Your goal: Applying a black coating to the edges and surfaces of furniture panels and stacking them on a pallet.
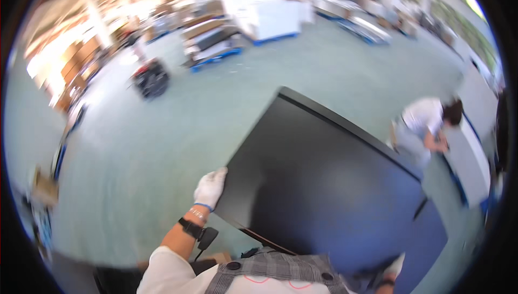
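Fingers of my left hand (210,187), in a white glove, curl round the left edge of a big black flat panel (324,186), gripping it near its lower left corner. A black wrist strap (192,228) sits on that forearm, just below the glove's blue cuff. My right hand (393,268) shows only as a bit of white glove at the panel's lower right corner, under the edge; I cannot tell how its fingers lie or whether they grip. The panel is held out in front of my chest, tilted, far edge running up to the right. Its face is smooth, dark and slightly glossy, with a thin raised rim along the far edge.

Below it is pale green floor (162,132). Beyond the panel's right end another person in a white top (426,118) bends over a white cabinet (475,159). Pallets with stacked goods (210,43) and a dark cart (151,78) stand well apart, far across the hall, blurred.
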